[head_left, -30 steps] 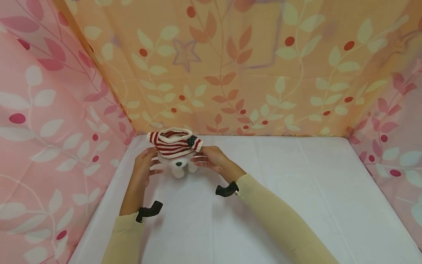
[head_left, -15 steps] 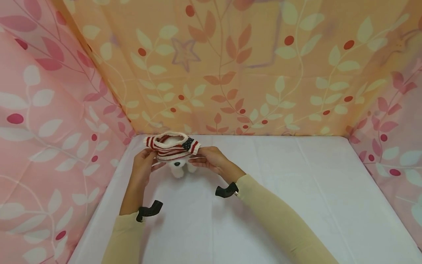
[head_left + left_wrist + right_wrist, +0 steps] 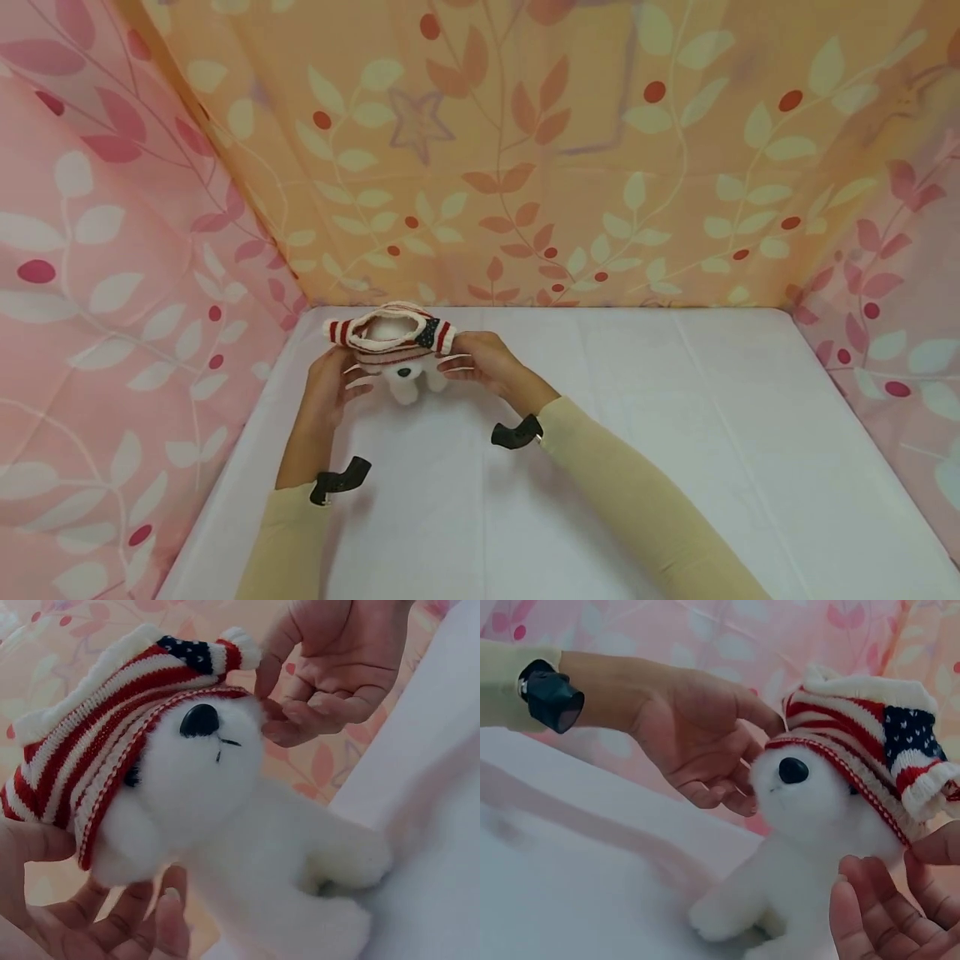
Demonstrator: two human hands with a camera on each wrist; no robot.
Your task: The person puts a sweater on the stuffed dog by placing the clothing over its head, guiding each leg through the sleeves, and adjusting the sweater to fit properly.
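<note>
A white plush dog (image 3: 405, 390) with a black nose (image 3: 199, 720) sits upright near the table's back left, facing the head camera. A small knit sweater (image 3: 112, 712), red and white striped with a navy patch (image 3: 913, 733), is pulled over its head like a cap. The hem crosses the face just above the nose; white fur shows inside the neck opening. On one side my left hand (image 3: 327, 383) pinches the hem between thumb and index finger, other fingers spread beside the dog's ear. Opposite, my right hand (image 3: 491, 364) pinches the hem near the navy patch.
A white cloth covers the table (image 3: 637, 433). Patterned curtains stand close behind the dog: an orange one (image 3: 525, 208) at the back, pink ones (image 3: 150, 333) at the sides. A black camera mount (image 3: 341, 479) sits on my left wrist, another (image 3: 517, 432) on my right.
The sweater has come down over the dog's head, its neck opening tipping toward the head camera and showing white fur within. Both hands keep hold of the hem, nearly in place.
</note>
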